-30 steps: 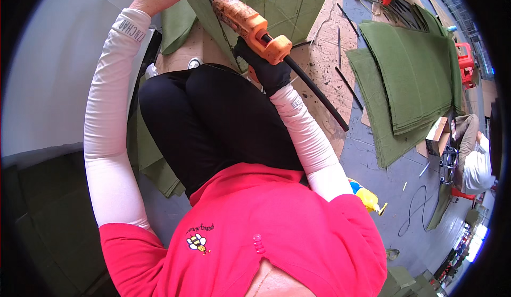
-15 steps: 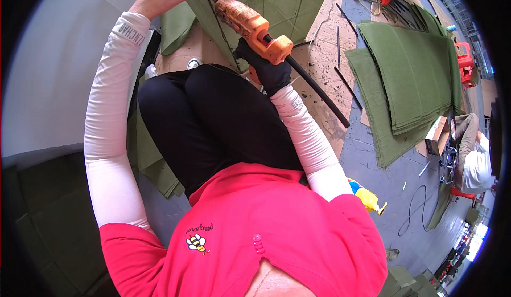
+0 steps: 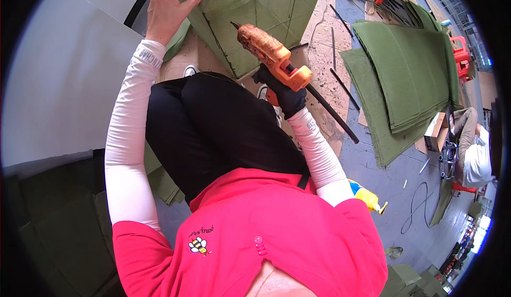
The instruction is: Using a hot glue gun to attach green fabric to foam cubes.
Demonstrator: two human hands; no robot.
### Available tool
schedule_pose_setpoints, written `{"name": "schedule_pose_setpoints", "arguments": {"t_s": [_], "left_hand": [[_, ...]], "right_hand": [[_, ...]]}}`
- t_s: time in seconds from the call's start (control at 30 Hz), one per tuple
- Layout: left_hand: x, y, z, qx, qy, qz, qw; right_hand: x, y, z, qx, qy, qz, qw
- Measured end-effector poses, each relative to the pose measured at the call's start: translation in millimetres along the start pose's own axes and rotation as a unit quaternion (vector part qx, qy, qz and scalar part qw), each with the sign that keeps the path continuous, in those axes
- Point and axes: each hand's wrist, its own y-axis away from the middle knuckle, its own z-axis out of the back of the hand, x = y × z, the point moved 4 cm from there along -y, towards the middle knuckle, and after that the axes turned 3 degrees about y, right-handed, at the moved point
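Note:
In my right hand (image 3: 287, 92), which wears a black glove, is an orange hot glue gun (image 3: 271, 54) with brown crust on its front. Its dark nozzle points up and left, apart from the green box. A long black glue stick (image 3: 332, 113) sticks out of the gun's back end. My bare left hand (image 3: 171, 9) is at the upper left corner of the green box (image 3: 250, 17), thumb and fingers closed around its edge. A dark line of glue runs down the box's near left edge. The fingertips at the corner are partly hidden.
Brown cardboard (image 3: 324, 78) littered with dark scraps and black sticks lies under the box. At the right are stacked green sheets (image 3: 407, 73) and red stools (image 3: 460, 57). A seated person (image 3: 474, 153) is at far right. A yellow-and-blue bottle (image 3: 367, 196) shows beside my right arm.
The glue gun has drawn back right and down, away from the box's edge. My left hand has shifted lower in view, its fingers now at the box corner.

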Motion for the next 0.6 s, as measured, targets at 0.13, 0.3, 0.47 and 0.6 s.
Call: {"name": "schedule_pose_setpoints", "arguments": {"t_s": [0.13, 0.3, 0.47, 0.6], "left_hand": [[-7.8, 3.8, -2.6, 0.006, -0.098, -0.047, 0.994], [-18.7, 6.6, -2.9, -0.053, -0.134, -0.043, 0.989], [-5.2, -37.6, -15.0, 0.017, 0.108, 0.038, 0.993], [-17.1, -62.9, -35.6, 0.092, -0.097, -0.046, 0.99]], "right_hand": [[-16.4, 11.7, -11.2, 0.077, -0.265, -0.262, 0.925], [-13.8, 7.9, -5.9, 0.047, -0.344, -0.306, 0.887], [-4.9, -1.1, 10.4, 0.027, -0.282, -0.256, 0.924], [-3.8, -5.4, 19.3, 0.007, -0.269, -0.246, 0.931]]}}
